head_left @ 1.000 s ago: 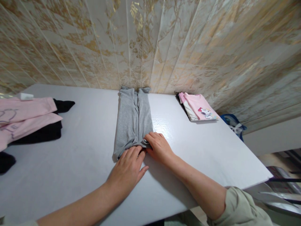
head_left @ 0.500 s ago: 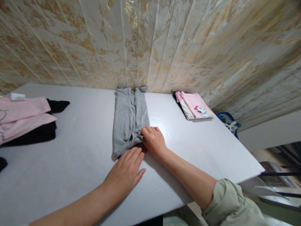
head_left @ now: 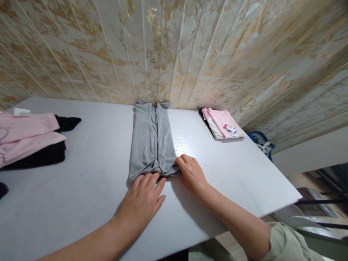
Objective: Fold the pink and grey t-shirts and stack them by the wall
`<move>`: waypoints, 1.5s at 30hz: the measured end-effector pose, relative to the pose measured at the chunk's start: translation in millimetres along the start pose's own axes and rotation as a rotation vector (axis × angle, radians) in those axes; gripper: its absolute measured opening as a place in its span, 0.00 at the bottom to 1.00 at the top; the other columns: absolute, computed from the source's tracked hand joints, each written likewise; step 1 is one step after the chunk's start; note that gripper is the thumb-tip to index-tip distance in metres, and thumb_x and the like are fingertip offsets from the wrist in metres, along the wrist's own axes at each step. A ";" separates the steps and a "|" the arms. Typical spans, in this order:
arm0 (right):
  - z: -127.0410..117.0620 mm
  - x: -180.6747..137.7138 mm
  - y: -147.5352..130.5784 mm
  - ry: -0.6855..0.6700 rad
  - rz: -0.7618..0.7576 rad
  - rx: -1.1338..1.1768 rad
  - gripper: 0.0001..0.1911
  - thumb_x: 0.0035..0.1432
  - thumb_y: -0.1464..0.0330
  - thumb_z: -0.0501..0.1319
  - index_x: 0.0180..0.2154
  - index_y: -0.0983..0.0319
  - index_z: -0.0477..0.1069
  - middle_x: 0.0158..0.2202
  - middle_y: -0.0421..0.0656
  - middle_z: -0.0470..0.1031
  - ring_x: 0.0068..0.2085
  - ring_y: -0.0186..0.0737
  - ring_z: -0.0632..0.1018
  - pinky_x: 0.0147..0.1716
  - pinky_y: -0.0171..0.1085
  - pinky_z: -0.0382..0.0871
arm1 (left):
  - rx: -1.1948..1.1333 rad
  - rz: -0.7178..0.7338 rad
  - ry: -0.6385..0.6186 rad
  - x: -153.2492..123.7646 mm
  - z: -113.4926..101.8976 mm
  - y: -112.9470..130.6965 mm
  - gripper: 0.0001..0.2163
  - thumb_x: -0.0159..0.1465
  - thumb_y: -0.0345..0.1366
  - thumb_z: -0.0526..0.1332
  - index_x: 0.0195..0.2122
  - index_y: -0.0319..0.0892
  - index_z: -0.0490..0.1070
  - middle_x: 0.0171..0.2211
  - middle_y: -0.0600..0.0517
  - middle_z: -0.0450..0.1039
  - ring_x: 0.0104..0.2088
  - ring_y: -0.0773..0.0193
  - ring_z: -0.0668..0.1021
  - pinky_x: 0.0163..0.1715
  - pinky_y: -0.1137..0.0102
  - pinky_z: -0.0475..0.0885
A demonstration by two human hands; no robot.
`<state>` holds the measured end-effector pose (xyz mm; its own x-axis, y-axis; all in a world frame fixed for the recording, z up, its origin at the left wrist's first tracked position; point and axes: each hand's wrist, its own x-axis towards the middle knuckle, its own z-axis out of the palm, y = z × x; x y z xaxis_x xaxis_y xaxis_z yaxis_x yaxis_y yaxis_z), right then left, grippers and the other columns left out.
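Observation:
A grey knit garment [head_left: 144, 141] lies folded lengthwise on the white table [head_left: 89, 203], its two sides meeting along a middle line and its far end close to the wall. My left hand [head_left: 144, 195] rests palm down with fingers stretched out, the fingertips on the garment's near edge. At the near right corner my right hand [head_left: 191, 174] has its fingers closed on the grey cloth. A dark strip shows under the near edge between the hands; what it is I cannot tell.
Pink and black clothes [head_left: 29, 137] lie at the left, with a small white object [head_left: 21, 112] on top. A folded stack with a pink printed garment [head_left: 225, 123] sits at the back right. Beyond the table's right edge is a blue bag [head_left: 261, 143]. A patterned wall [head_left: 157, 47] stands behind.
My right hand has moved right and slightly nearer, drawing the garment's near right corner outward. The bunched near end is now flatter and wider. My left hand has barely moved.

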<state>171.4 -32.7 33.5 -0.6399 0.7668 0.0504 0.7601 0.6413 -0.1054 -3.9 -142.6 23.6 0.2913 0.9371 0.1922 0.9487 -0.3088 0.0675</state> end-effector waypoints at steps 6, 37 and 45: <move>9.2 -3.1 7.8 0.044 0.064 0.125 0.18 0.47 0.83 0.54 0.39 0.60 0.65 0.39 0.44 0.71 0.40 0.42 0.71 0.39 0.37 0.58 | 0.006 0.004 -0.018 2.8 -2.1 -0.6 0.18 0.62 0.39 0.62 0.53 0.43 0.70 0.45 0.46 0.72 0.43 0.52 0.73 0.43 0.58 0.68; 2.2 -8.2 17.1 0.116 0.136 0.838 0.06 0.53 0.75 0.58 0.33 0.60 0.65 0.27 0.35 0.69 0.30 0.33 0.69 0.31 0.32 0.61 | -0.024 0.044 0.155 66.1 16.1 1.1 0.03 0.63 0.28 0.59 0.34 0.43 0.70 0.34 0.51 0.70 0.37 0.59 0.72 0.37 0.65 0.68; 5.9 -4.3 15.2 0.157 0.159 0.982 0.02 0.54 0.71 0.58 0.31 0.60 0.64 0.27 0.35 0.68 0.29 0.33 0.70 0.29 0.32 0.62 | -0.105 0.114 0.298 66.8 19.0 0.2 0.06 0.64 0.29 0.58 0.39 0.42 0.73 0.42 0.47 0.73 0.43 0.56 0.73 0.44 0.60 0.70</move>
<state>185.0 -26.4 25.9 -0.4629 0.8821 0.0872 0.3606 0.2773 -0.8906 18.1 -77.0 17.9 0.3317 0.8116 0.4809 0.8898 -0.4386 0.1265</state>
